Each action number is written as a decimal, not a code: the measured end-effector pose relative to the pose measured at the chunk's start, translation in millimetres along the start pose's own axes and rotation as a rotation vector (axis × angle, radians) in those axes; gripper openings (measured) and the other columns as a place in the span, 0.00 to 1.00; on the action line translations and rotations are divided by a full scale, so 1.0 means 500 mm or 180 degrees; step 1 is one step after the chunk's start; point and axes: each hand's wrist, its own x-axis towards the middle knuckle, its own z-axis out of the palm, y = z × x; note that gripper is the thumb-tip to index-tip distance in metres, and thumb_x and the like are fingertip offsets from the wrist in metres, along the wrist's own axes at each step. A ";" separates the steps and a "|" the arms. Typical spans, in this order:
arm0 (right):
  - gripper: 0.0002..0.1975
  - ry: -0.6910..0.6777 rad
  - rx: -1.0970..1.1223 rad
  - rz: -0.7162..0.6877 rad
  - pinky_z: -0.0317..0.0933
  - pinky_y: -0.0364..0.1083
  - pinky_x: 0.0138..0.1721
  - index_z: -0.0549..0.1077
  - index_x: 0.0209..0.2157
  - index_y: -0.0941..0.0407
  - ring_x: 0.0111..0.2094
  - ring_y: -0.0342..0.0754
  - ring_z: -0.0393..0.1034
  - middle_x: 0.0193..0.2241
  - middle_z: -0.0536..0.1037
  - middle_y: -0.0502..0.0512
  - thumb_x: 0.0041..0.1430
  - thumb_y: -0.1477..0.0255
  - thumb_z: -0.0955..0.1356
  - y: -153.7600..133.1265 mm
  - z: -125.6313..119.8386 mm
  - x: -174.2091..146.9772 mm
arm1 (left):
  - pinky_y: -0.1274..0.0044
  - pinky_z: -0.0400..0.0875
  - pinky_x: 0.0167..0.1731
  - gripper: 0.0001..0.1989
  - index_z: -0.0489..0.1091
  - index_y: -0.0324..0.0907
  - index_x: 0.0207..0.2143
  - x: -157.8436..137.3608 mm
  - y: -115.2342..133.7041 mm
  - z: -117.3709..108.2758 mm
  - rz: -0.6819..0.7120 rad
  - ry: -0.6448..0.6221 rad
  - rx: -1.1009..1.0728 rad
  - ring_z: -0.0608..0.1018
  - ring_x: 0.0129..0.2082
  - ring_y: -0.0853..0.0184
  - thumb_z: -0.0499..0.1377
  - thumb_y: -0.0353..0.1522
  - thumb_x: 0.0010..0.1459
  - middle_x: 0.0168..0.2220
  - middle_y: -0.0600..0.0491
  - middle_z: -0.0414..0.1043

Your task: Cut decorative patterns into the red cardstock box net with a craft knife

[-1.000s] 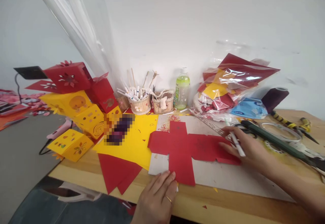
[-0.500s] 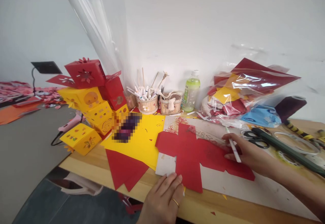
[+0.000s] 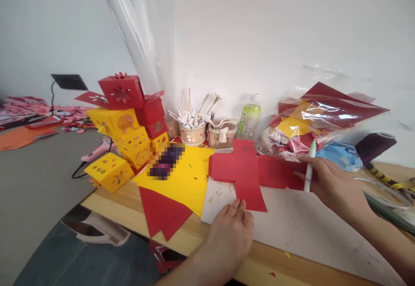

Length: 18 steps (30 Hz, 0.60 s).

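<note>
A wooden worktop (image 3: pixel 112 201) runs beneath the red cross-shaped cut-out (image 3: pixel 245 160). A pale board (image 3: pixel 288 212) also lies under the cut-out, reaching out to its right. Well left of the cut-out stand stacked red and yellow boxes (image 3: pixel 126 122); behind it to the right is a clear bag (image 3: pixel 301 122) of coloured paper. A yellow sheet (image 3: pixel 186 186) spreads just left of the cut-out. The right hand (image 3: pixel 335 184) is at the cut-out's right end, its grip pinching a slim white pen (image 3: pixel 309 176). The left hand (image 3: pixel 231 236) touches the cut-out's near flap, fingers close together; its thumb is hidden, so I cannot tell whether that grip pinches. Behind the cut-out stands a green-labelled bottle (image 3: pixel 250 115).
</note>
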 end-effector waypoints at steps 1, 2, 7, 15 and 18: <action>0.15 0.0096 -0.0037 0.0041 0.63 0.52 0.37 0.65 0.45 0.55 0.44 0.61 0.68 0.40 0.73 0.64 0.57 0.64 0.59 0.006 0.000 0.001 | 0.73 0.72 0.41 0.11 0.68 0.31 0.42 0.006 0.001 0.001 0.0020 -0.0078 0.0050 0.74 0.47 0.59 0.54 0.26 0.56 0.46 0.38 0.72; 0.17 0.0211 -0.0106 0.0097 0.62 0.54 0.39 0.65 0.45 0.56 0.44 0.63 0.67 0.40 0.73 0.66 0.57 0.63 0.59 0.010 -0.001 -0.001 | 0.73 0.72 0.41 0.11 0.68 0.31 0.42 0.010 0.002 0.001 0.0033 -0.0129 0.0095 0.74 0.47 0.58 0.55 0.26 0.56 0.46 0.37 0.71; 0.16 -0.0125 0.0662 0.0167 0.65 0.48 0.29 0.64 0.45 0.53 0.29 0.53 0.71 0.37 0.74 0.60 0.55 0.62 0.63 -0.020 -0.002 -0.028 | 0.73 0.72 0.41 0.12 0.68 0.29 0.42 0.025 -0.005 -0.014 0.0217 -0.0285 0.0217 0.73 0.48 0.56 0.56 0.28 0.57 0.46 0.35 0.71; 0.13 -0.1027 0.1443 -0.0548 0.68 0.54 0.41 0.69 0.45 0.48 0.42 0.58 0.73 0.43 0.76 0.60 0.58 0.63 0.63 -0.088 0.049 -0.061 | 0.73 0.71 0.28 0.09 0.66 0.29 0.40 0.040 -0.024 -0.042 0.0704 -0.0304 0.0618 0.75 0.43 0.54 0.53 0.26 0.58 0.45 0.34 0.71; 0.14 -0.0855 0.1187 -0.0775 0.70 0.53 0.36 0.71 0.44 0.48 0.39 0.59 0.74 0.41 0.77 0.61 0.57 0.63 0.63 -0.079 0.063 -0.066 | 0.72 0.71 0.28 0.09 0.67 0.29 0.40 0.046 -0.027 -0.053 0.0928 -0.0253 0.0679 0.76 0.41 0.54 0.54 0.26 0.57 0.41 0.35 0.73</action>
